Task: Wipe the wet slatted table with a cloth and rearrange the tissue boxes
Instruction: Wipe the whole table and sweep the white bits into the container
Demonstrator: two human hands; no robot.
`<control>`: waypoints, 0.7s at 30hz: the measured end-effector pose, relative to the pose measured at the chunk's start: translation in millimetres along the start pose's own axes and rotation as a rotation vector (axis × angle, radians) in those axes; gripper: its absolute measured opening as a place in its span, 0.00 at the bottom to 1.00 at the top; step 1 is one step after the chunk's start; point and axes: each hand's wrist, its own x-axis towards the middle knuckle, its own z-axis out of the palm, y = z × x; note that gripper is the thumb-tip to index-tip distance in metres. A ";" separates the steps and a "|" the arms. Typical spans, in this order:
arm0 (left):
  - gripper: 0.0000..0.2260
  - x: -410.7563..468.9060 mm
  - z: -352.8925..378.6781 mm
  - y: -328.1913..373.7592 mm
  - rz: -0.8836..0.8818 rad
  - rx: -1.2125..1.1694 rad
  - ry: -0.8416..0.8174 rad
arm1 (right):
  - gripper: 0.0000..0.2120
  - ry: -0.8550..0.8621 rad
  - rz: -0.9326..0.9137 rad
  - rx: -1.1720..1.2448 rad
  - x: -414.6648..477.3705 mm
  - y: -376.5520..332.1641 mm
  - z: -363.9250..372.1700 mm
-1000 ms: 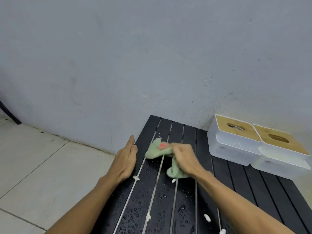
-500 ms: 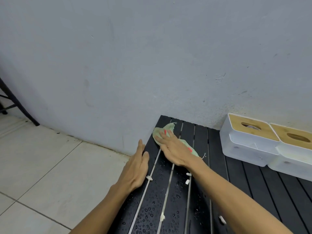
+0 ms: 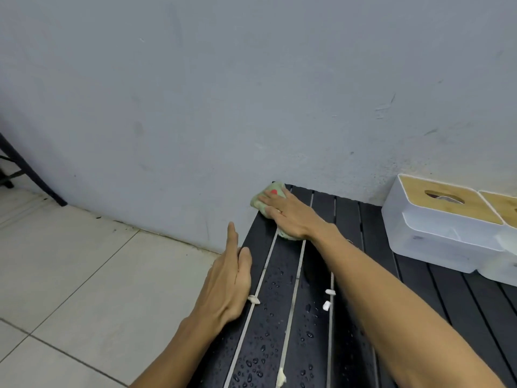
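A black slatted table stands against the wall, with water drops on its near slats. My right hand lies flat on a light green cloth and presses it onto the table's far left corner. My left hand rests flat on the table's left edge, fingers together, holding nothing. Two white tissue boxes with wooden lids stand at the right by the wall: the nearer box and a second one partly cut off by the frame.
Small white scraps lie on the wet slats. A grey wall rises right behind the table. Pale floor tiles spread to the left, and a dark furniture leg leans at the far left.
My right hand has slid the cloth from mid-table toward the far left corner by the wall. My left hand stayed on the table's left edge.
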 end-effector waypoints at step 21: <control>0.23 -32.2 -13.0 3.0 -0.015 -0.067 0.087 | 0.24 -0.070 -0.371 -0.086 -143.3 -89.5 24.2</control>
